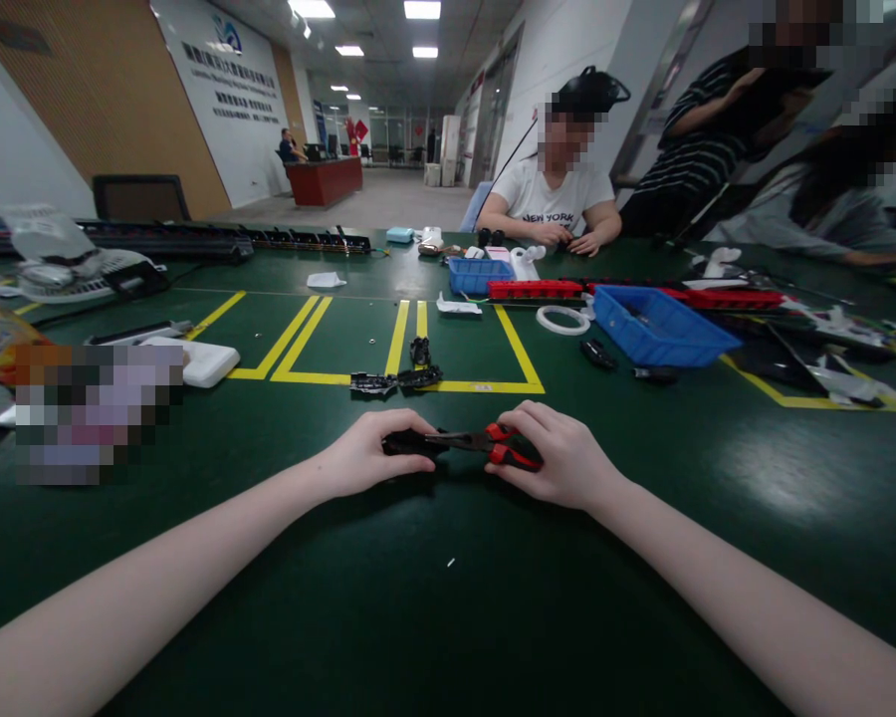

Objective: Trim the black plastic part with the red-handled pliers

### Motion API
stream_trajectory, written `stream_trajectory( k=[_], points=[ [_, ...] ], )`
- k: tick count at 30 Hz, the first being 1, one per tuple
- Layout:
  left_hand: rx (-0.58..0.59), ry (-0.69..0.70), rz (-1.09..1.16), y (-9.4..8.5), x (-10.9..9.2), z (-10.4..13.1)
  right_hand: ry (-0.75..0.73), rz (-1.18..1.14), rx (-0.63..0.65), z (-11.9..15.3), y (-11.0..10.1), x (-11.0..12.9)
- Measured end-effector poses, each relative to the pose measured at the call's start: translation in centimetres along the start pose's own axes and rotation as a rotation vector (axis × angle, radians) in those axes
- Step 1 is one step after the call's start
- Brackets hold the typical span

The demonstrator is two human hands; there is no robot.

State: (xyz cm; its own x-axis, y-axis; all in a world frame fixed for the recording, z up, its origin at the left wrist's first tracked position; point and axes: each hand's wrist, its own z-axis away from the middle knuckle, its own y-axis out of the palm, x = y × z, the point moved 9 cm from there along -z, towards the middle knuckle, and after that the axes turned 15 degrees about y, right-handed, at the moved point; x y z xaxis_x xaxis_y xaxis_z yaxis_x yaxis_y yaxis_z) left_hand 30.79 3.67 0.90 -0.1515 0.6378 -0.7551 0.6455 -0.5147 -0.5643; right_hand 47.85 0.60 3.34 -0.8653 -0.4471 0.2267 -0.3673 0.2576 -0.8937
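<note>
Two grips are holding: right hand (557, 453) on pliers (484, 440), left hand (365, 448) round a part (409, 443) at the pliers' tips. Plier work is seemingly underway, next calling for steadiness.

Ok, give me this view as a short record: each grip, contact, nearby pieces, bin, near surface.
Left grip: holds a black part
Right grip: holds red-handled pliers
Contact: plier tips at the black part's right end; exact bite unclear
Pieces: three black pieces ahead, by yellow tape
Bin: larger blue bin, right of those pieces
Near surface: small white scrap on green tabletop
</note>
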Motion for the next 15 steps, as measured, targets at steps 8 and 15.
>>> stream_trajectory(
  k=[8, 15],
  points=[
    [-0.07, -0.05, 0.035, -0.5, 0.13, 0.11, 0.06, -0.057, -0.041, -0.36, -0.63, -0.51],
    [-0.071, -0.054, 0.044, -0.45, -0.03, 0.04, 0.051, -0.053, -0.046, -0.37, -0.64, -0.5]
  ],
)
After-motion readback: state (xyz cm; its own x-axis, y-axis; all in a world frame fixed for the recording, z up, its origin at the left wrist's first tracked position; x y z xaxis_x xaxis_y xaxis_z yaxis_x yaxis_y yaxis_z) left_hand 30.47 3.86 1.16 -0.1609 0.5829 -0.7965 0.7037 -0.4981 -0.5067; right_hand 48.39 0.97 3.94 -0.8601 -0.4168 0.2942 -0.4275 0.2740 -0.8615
